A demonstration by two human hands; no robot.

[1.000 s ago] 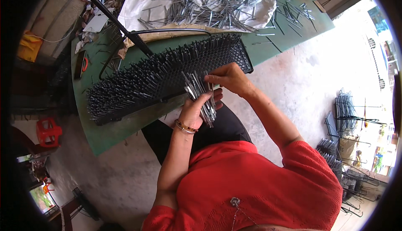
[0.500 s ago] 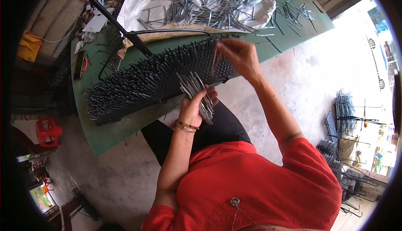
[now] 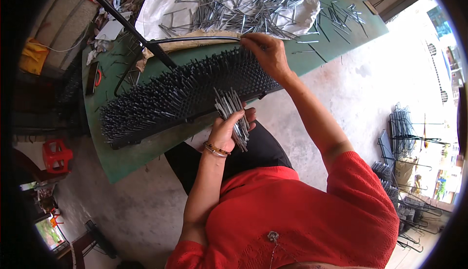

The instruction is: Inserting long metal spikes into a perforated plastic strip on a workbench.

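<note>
A bundle of thin grey metal strips (image 3: pixel 228 104) lies across my left hand (image 3: pixel 229 130), thumb closed over it and the strips fanning out toward the top. Just beyond it, a long black perforated block (image 3: pixel 204 91) rests aslant near the table's edge, with many dark strips standing upright in its holes. Rows of bare holes show along its near right part. Above the block's far right end is my right hand (image 3: pixel 269 57), fingertips pinched together beside a curved black bar (image 3: pixel 195 39). Whatever those fingers hold is hidden from view.
Loose strips (image 3: pixel 243 0) are heaped on white sheeting across the green table (image 3: pixel 119 164), some scattered to the right. A black pole (image 3: pixel 114 10) rises from the block. Orange-handled scissors (image 3: pixel 99 77) lie at the left; a red stool (image 3: pixel 57 155) stands on the floor.
My right hand has moved slightly left and up, to the block's far edge; the strip seen in its fingers no longer shows. My left hand has shifted slightly with its bundle.
</note>
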